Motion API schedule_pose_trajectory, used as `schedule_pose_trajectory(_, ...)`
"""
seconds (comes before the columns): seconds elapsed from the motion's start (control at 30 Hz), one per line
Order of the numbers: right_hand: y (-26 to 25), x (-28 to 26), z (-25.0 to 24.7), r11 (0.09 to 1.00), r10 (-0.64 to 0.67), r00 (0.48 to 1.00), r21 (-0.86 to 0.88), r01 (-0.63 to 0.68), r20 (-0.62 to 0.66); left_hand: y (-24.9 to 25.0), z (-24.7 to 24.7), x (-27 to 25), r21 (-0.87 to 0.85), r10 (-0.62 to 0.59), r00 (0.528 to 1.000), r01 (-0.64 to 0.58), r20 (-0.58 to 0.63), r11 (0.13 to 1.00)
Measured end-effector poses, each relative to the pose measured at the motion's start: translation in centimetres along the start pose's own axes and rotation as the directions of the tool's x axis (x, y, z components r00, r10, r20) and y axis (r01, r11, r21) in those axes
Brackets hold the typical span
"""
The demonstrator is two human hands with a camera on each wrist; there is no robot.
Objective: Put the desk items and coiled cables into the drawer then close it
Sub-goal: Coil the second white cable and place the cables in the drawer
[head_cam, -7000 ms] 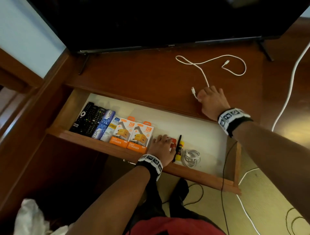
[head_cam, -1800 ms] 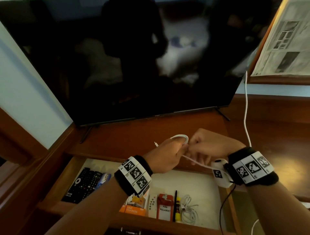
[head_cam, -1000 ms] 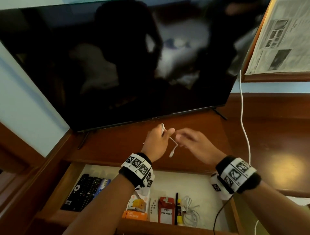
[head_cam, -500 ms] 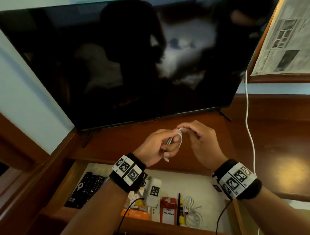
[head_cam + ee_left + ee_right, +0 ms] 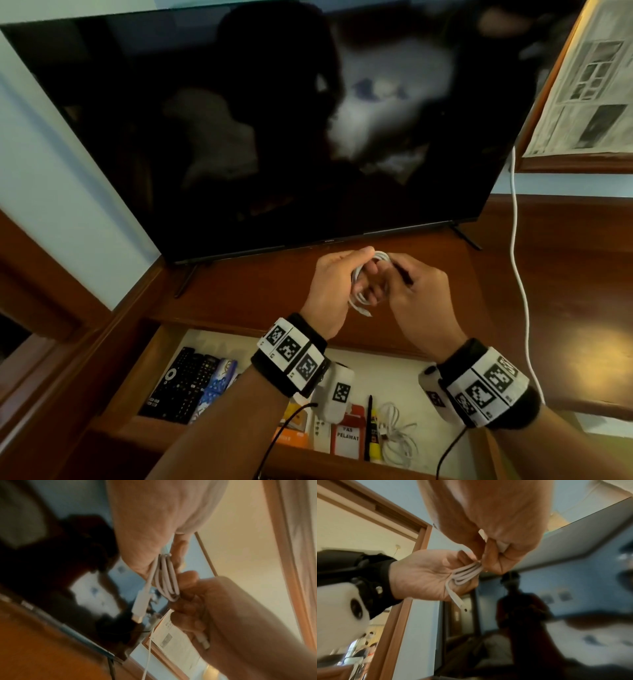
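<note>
We hold the coiled white cable (image 5: pixel 363 278) above the bench (image 5: pixel 260 291): our left hand (image 5: pixel 334 291) grips its loops, our right hand (image 5: pixel 416 294) fingers (image 5: pixel 489 553) pinch the top.

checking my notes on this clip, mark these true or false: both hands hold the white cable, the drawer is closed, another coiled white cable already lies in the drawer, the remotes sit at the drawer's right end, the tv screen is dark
1. Both hands hold the white cable. True: the left hand and right hand grip the coiled white cable above the desk.
2. The drawer is closed. False: the drawer is open.
3. Another coiled white cable lies in the drawer. True: second white cable.
4. The remotes sit at the right end. False: the black remotes are at the left end.
5. The TV screen is dark. True: TV.
</note>
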State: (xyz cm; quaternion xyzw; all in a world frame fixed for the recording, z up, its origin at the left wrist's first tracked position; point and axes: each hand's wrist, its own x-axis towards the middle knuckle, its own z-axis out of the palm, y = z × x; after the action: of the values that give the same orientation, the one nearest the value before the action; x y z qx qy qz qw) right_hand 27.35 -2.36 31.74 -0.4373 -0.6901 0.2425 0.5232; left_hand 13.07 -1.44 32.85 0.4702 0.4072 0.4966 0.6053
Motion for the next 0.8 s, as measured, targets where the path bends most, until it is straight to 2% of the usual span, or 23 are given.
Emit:
schedule_pose_trajectory(0.1,-0.2,0.2,-0.3,0.999,0.034,0.999,0.009,-0.034,0.008,-0.2,0.0,0.3,0.056,0.047,0.999,-0.047,0.0,0.997)
schedule_pose_trajectory(0.2,0.7,0.4,-1.2,0.997,0.071,0.986,0.011,-0.074,0.149,-0.2,-1.1,0.5,0.067,0.019,0.999,-0.022,0.044,0.997)
schedule_pose_trajectory(0.23,1.2,0.5,-1.6,0.999,0.052,0.978,-0.014,-0.05,0.2,-0.2,-1.6,0.6,0.066,0.008,0.998,-0.012,0.059,0.998)
schedule_pose_trajectory(0.3,2.3,0.8,-2.3,0.98,-0.015,0.959,-0.185,0.07,0.283,0.1,-2.3,0.6,0.054,-0.014,0.995,0.009,0.097,0.998)
schedule_pose_trajectory(0.37,3.2,1.2,-2.6,0.899,-0.043,0.946,-0.401,0.178,0.323,0.3,-2.5,0.5,0.069,-0.035,0.989,0.025,0.141,0.997)
schedule_pose_trajectory(0.43,3.5,1.6,-2.7,0.805,-0.077,0.957,-0.549,0.224,0.278,0.6,-2.3,0.3,0.103,-0.051,0.981,0.032,0.186,0.994)
schedule_pose_trajectory(0.47,3.5,1.7,-2.7,0.803,-0.108,0.967,-0.553,0.221,0.23,0.7,-2.2,0.2,0.114,-0.054,0.977,0.031,0.204,0.993)
schedule_pose_trajectory(0.53,2.9,2.0,-2.5,0.908,-0.112,0.992,-0.399,0.128,0.063,1.0,-2.1,0.1,0.13,-0.054,0.972,0.025,0.227,0.991)
schedule_pose_trajectory(0.6,2.2,2.3,-2.3,0.991,0.043,0.996,-0.125,-0.052,-0.079,1.1,-2.0,0.1,0.154,-0.055,0.969,0.017,0.241,0.988)
schedule_pose_trajectory(0.63,1.8,2.3,-2.1,0.99,0.144,0.984,0.023,-0.142,-0.109,1.2,-1.9,0.1,0.167,-0.053,0.967,0.011,0.248,0.986)
schedule_pose_trajectory(0.7,1.1,2.3,-1.6,0.927,0.292,0.948,0.28,-0.248,-0.128,1.3,-1.8,0.2,0.172,-0.05,0.966,0.006,0.255,0.985)
schedule_pose_trajectory(0.8,0.7,2.4,-1.4,0.811,0.396,0.917,0.487,-0.326,-0.045,1.4,-2.1,0.3,0.161,-0.048,0.969,0.009,0.241,0.987)
